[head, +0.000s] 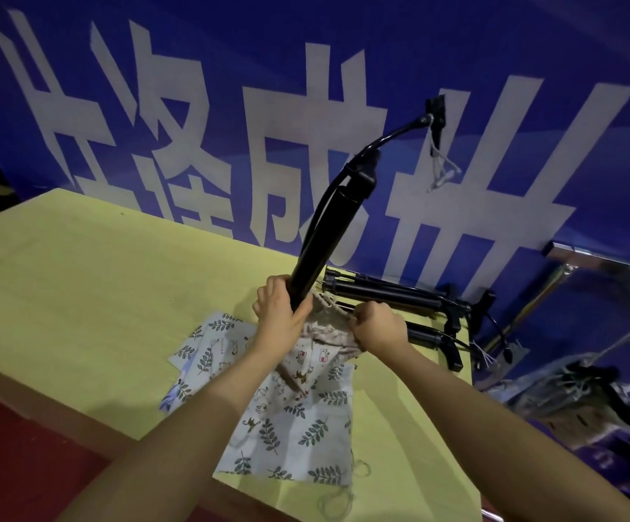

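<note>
While the left hand grips the black pump standing in the pouch, the right hand pinches the pouch's rim on the table.

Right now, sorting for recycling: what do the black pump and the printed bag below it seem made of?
The black pump looks like plastic or painted metal: smooth, dull sheen. The bag looks like woven cotton cloth: matte, gathering in soft creases.
</note>
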`<state>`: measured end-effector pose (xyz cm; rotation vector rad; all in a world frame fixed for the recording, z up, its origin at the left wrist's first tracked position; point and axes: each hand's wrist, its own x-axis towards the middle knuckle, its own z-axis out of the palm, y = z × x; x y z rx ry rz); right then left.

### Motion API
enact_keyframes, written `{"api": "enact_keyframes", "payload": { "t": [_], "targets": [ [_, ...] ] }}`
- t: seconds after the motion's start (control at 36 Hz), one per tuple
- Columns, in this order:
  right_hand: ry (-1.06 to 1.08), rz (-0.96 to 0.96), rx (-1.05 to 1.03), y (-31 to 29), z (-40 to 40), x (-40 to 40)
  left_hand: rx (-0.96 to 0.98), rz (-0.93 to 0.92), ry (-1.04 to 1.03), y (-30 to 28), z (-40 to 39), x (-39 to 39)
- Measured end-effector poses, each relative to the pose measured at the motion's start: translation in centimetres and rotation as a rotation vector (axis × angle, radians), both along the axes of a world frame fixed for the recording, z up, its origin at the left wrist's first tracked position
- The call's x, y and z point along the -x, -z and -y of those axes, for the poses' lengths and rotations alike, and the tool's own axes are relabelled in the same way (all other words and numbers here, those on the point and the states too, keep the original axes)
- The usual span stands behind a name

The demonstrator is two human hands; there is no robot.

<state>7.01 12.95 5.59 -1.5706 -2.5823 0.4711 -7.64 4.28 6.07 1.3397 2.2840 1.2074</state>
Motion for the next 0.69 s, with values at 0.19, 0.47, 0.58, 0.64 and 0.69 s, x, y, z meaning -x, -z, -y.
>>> {"api": "enact_keyframes", "payload": {
  "t": [0.19,0.47,0.58,0.64,0.69],
  "targets": [
    [-0.073,-0.301,0.034,-0.5,0.1,0.0,0.003,-0.036,-0.025,0.9,-0.4,-0.6],
    [-0.096,-0.369,0.211,-0.1,0.9,0.8,-0.017,-0.003,-0.015,0.7,-1.1,-1.7],
    [-0.117,-0.405,0.191,-0.4,0.8,0.7,-0.036,0.001,0.000,0.4,-1.1,-1.7],
    [-0.104,-0.481,0.181,-0.8,0.9,0.6,-0.040,0.007,0.017,0.3,-1.1,-1.7],
    [-0.047,-0.623,0.203,-1.4,1.0,0.6,-0.041,0.016,0.033,0.2,-1.0,-1.7]
  ]
}}
